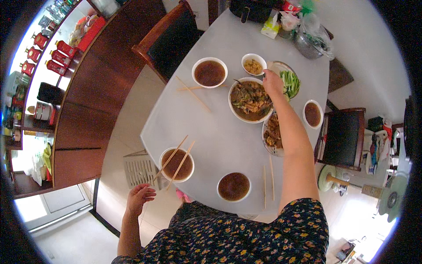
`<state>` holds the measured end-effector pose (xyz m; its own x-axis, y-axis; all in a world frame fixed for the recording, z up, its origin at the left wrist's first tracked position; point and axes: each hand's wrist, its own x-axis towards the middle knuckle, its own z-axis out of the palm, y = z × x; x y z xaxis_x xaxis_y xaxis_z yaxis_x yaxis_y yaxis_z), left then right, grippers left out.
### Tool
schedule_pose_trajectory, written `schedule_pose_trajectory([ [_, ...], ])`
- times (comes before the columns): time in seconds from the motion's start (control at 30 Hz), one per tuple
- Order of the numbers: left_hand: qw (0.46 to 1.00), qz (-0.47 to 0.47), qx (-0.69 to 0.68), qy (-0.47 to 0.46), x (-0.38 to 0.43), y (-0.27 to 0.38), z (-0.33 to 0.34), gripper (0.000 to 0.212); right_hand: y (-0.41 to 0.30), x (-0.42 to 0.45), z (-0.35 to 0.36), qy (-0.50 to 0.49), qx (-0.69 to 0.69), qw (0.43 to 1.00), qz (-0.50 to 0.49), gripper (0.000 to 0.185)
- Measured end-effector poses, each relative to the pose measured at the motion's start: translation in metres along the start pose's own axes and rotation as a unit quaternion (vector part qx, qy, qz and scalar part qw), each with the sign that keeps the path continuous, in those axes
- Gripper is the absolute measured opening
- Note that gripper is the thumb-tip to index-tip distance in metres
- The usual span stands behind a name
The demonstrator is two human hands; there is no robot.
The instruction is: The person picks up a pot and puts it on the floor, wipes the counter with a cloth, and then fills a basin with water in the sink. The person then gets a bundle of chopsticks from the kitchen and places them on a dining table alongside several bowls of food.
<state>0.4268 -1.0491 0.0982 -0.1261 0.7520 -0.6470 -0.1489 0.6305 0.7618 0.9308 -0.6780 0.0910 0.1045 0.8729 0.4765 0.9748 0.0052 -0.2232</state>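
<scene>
My right hand reaches across the table to the edge between a small white bowl of yellowish food and a plate of cut cucumber. Its fingertips are at the small bowl's rim; whether they grip something is hidden. Just left of the hand is a large bowl of stewed food. Below it, my forearm partly covers a plate of brown food. My left hand hangs beside the table, fingers loosely curled and apart, holding nothing. Near it, chopsticks lie across a bowl of brown soup.
More soup bowls stand around the grey table. Chopsticks lie at the near edge, others at the left. A black appliance and a metal pot stand at the far end. Chairs flank the table.
</scene>
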Motion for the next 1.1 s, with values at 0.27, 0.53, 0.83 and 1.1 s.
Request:
schedule_pose_trajectory([
  [0.27,0.998,0.026,-0.037,-0.033,0.028,-0.034,0.014,0.027,0.095,-0.111,-0.089,-0.007,0.220,0.940,0.259,0.012],
  [0.53,0.996,0.078,-0.040,-0.021,0.058,-0.068,0.022,0.023,0.208,-0.337,-0.093,0.136,0.136,0.905,0.380,0.012],
  [0.83,0.993,0.071,-0.095,-0.006,0.057,-0.096,0.023,0.013,0.184,-0.445,0.006,-0.188,0.555,0.634,0.505,0.006],
  [1.1,0.975,0.025,-0.139,0.174,0.013,-0.158,0.000,0.030,0.114,-0.306,0.000,0.019,0.448,0.746,0.492,0.014],
])
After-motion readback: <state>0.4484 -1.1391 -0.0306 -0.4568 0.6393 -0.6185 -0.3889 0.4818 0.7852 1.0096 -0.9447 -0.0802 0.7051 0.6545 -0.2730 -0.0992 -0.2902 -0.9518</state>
